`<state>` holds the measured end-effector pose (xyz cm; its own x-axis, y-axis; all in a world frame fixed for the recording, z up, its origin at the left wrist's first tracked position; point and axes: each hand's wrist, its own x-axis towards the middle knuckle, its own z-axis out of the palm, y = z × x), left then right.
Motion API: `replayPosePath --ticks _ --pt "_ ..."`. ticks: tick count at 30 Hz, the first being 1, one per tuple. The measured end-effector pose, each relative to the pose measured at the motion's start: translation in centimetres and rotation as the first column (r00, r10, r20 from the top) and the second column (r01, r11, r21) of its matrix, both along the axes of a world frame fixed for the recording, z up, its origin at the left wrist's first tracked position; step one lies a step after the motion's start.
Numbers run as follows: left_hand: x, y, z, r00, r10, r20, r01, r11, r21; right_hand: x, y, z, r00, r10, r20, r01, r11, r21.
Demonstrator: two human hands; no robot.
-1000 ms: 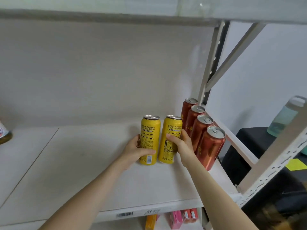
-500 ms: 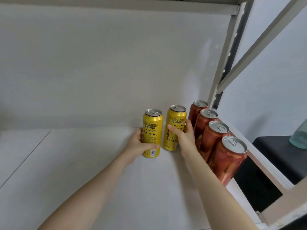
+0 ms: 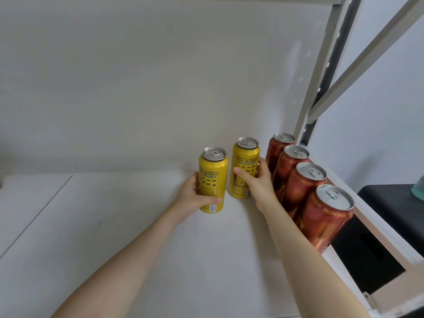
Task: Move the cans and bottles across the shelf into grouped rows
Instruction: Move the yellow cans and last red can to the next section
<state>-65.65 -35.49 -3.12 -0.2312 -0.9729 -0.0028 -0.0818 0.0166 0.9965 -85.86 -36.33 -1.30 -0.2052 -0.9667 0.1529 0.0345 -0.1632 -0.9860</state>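
On the white shelf, near its right end, I am holding two yellow cans upright, one in each hand. My left hand is wrapping round the lower half of the left yellow can. Its thumb is lying across the front just above the barcode, and the other fingers are going behind the can, out of sight. My right hand is gripping the right yellow can from its right side, with the thumb pressing on the label and the fingers curling round toward the back. The two cans are standing just beside each other with a narrow gap between them, the right one sitting a little farther back toward the wall. I cannot tell whether their bases are touching the shelf. Just right of my right hand, four red cans are standing in a row, packed close, running front to back along the shelf's right edge. Behind that row a grey post is rising.
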Motion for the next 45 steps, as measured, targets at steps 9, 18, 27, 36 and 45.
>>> replayPosePath --ticks 9,18,27,36,45 --pt "1.7 1.0 -0.4 0.998 -0.03 0.062 0.029 0.999 0.019 0.0 3.0 -0.9 0.993 -0.117 0.011 0.115 0.989 0.094" --pt "1.0 1.9 -0.4 0.991 -0.064 0.117 0.062 0.998 0.02 1.2 8.6 -2.1 0.993 -0.089 -0.072 0.091 0.996 0.025" --pt "-2.8 4.2 -0.5 0.982 -0.17 0.084 0.166 0.985 0.056 -0.2 9.9 -0.5 0.997 0.049 -0.06 -0.053 0.997 -0.055" --pt "-5.9 4.8 -0.7 0.972 -0.227 0.058 0.226 0.974 0.023 -1.5 10.4 -1.1 1.0 0.016 0.027 -0.015 0.998 -0.054" --pt "-6.1 3.4 -0.9 0.985 -0.168 0.031 0.168 0.986 0.013 -1.1 8.5 -1.1 0.997 0.023 0.078 -0.018 0.998 -0.062"
